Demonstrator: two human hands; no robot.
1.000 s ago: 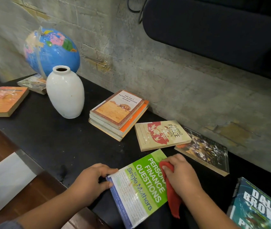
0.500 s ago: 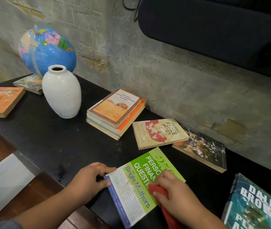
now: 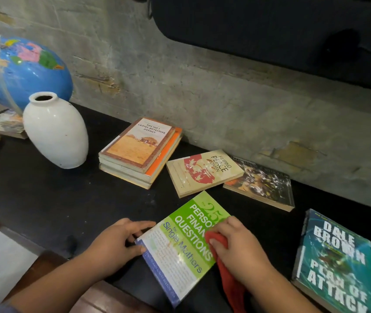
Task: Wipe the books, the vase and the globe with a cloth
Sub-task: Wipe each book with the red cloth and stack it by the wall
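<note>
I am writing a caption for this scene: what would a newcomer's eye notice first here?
In the foreground, the right hand presses a red cloth on the green book, while the left hand holds its corner. Far left stand a white vase and, behind it, a blue globe.

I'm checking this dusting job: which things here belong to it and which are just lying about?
For the job: red cloth, green book, stack of books, cream book, teal book, vase, globe.
Lying about: white sheet at the left, dark shape on the wall.
</note>
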